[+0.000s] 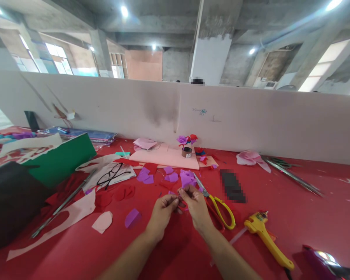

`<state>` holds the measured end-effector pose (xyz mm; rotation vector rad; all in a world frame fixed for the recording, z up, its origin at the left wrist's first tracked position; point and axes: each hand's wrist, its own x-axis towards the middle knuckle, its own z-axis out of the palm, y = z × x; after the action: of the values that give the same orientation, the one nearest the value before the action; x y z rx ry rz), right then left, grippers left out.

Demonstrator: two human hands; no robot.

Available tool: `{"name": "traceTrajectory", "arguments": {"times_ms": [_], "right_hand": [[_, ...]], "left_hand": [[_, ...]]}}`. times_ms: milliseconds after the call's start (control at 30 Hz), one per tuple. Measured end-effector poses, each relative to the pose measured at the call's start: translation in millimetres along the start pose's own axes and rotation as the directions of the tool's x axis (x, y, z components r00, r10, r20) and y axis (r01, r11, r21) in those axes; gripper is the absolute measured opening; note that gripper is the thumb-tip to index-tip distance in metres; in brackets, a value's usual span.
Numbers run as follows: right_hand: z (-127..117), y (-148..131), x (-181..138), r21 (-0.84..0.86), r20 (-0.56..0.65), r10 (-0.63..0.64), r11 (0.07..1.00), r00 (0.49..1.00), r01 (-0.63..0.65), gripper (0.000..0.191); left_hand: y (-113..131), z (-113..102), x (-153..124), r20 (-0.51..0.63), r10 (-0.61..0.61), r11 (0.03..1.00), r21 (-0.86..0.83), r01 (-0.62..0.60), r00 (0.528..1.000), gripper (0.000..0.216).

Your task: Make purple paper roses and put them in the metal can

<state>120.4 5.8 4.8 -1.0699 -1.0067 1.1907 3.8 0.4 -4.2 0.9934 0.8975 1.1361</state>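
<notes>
My left hand (162, 213) and my right hand (196, 206) meet over the red table (294, 217), fingers pinched together on a small purple paper piece (181, 199) held between them. Purple paper petals (187, 178) lie just beyond my fingers. Yellow-handled scissors (218, 206) rest right of my right hand. A yellow glue gun (265, 235) lies farther right. A finished purple and red paper flower (186, 139) stands in a small roll (186, 152) near the wall.
Black glasses (112, 175) lie on white paper at left. A green sheet (60, 159) and a black sheet (8, 198) are at far left. Pink paper (166, 157) lies by the white partition wall (251, 116). Metal rods (291, 175) lie at right.
</notes>
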Motion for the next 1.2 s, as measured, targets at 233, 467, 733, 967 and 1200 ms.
{"name": "traceTrajectory", "arguments": {"times_ms": [233,467,733,967,1200], "right_hand": [[2,2,-2,-0.066,0.022,-0.016,0.998,1.0,0.017,0.026],[2,4,-2,-0.086,-0.029,-0.061,0.995,0.998,0.059,0.025],[-3,8,-2,-0.205,0.057,-0.183,0.96,0.981,0.191,0.017],[-5,11,-4,-0.247,0.001,-0.209,0.947,0.978,0.203,0.02],[-4,15,-4,-0.14,-0.059,-0.186,0.974,0.981,0.176,0.021]], "left_hand": [[-2,-1,0,0.01,0.012,0.999,-0.051,-0.011,1.0,0.02],[-2,-5,2,-0.116,0.026,0.995,-0.097,-0.037,0.993,0.023],[0,-4,1,-0.093,0.049,0.996,-0.064,-0.056,0.994,0.016],[-2,-3,3,-0.08,0.037,0.999,0.002,-0.037,0.996,0.015],[-3,-4,3,-0.029,0.027,0.994,0.102,-0.024,0.999,0.006]]}}
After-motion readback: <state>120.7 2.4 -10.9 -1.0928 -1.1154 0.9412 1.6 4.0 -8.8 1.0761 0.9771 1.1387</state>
